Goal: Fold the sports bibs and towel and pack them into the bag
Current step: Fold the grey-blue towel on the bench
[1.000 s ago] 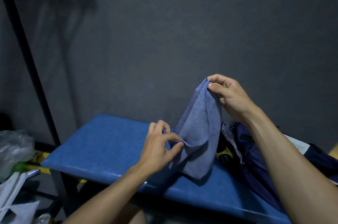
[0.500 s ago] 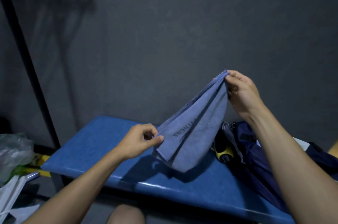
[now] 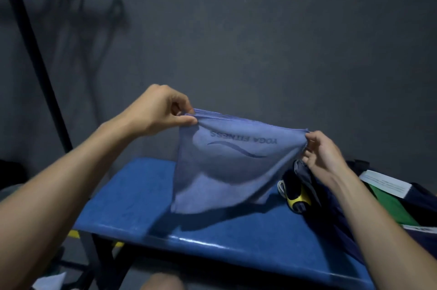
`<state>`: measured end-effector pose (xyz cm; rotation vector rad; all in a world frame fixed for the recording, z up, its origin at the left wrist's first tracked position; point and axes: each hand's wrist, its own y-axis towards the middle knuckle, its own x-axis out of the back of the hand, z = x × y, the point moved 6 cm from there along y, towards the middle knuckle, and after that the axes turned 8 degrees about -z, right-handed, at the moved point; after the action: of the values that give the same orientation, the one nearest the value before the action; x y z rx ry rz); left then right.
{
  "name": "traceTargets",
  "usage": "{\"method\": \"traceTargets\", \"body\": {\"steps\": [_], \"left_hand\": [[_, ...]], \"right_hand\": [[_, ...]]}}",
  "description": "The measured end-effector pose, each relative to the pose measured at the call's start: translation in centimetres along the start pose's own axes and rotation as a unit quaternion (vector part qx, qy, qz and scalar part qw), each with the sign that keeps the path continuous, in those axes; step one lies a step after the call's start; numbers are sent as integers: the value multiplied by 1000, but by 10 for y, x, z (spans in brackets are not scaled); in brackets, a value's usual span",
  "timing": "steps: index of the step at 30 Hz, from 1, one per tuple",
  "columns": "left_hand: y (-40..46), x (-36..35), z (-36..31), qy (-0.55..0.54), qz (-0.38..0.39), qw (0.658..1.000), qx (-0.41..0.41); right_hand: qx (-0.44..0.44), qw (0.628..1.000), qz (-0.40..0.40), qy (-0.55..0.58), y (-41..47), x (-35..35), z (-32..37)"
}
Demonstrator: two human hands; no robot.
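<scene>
A blue-grey towel (image 3: 227,166) printed with "YOGA FITNESS" upside down hangs spread above the blue bench (image 3: 212,233). My left hand (image 3: 163,109) pinches its upper left corner between thumb and fingers. My right hand (image 3: 324,152) pinches the upper right corner, slightly lower. The towel's bottom edge hangs just over the bench top. A dark navy bag (image 3: 369,207) lies open on the bench's right end, with green fabric (image 3: 390,204) showing inside it.
A yellow and black object (image 3: 295,197) sits at the bag's mouth. A white paper (image 3: 385,183) lies on the bag. A dark grey wall stands close behind the bench. A black pole (image 3: 35,53) slants at left. My knee (image 3: 163,282) shows below the bench edge.
The towel went from hanging bunched by one corner to being stretched out flat between both hands. My left hand rose and moved left; my right hand dropped lower and further right.
</scene>
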<state>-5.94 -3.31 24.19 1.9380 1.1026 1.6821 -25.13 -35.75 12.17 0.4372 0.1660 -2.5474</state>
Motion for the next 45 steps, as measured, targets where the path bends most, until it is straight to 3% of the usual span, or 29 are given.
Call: {"method": "traceTargets", "body": {"steps": [3, 8, 13, 18, 22, 24, 26, 28, 32, 36, 40, 45], "left_hand": [[-8, -6, 9, -27, -3, 999, 17], [-12, -16, 18, -231, 32, 968, 93], [-15, -18, 22, -223, 81, 964, 118], [-32, -30, 17, -451, 149, 860, 187], [-48, -41, 32, -516, 164, 817, 199], [-49, -52, 44, -481, 160, 835, 214], [-44, -65, 59, -364, 147, 894, 215], [-33, -78, 72, -286, 108, 929, 209], [-7, -78, 82, -278, -25, 934, 224], [3, -62, 77, -327, -62, 925, 184], [-29, -69, 69, -315, -15, 936, 155], [-148, -146, 93, -293, 149, 915, 233]], "right_hand": [[18, 1000, 2, 2, -9, -1, 8], [79, 993, 61, 55, -17, -5, 23], [104, 989, 107, -9, -25, -1, 28], [37, 990, 134, -30, -28, 8, 25], [-33, 986, 157, -34, -31, 14, 23], [-25, 988, 146, -44, -23, 13, 22], [3, 988, 129, -91, -9, 8, 15], [22, 986, 103, -127, 7, 1, 4], [38, 993, 79, -73, 29, -13, -11], [96, 993, 66, -24, 30, -15, -4], [102, 988, 104, -45, 12, 2, -24], [28, 955, 167, -244, -23, 52, -119]]}}
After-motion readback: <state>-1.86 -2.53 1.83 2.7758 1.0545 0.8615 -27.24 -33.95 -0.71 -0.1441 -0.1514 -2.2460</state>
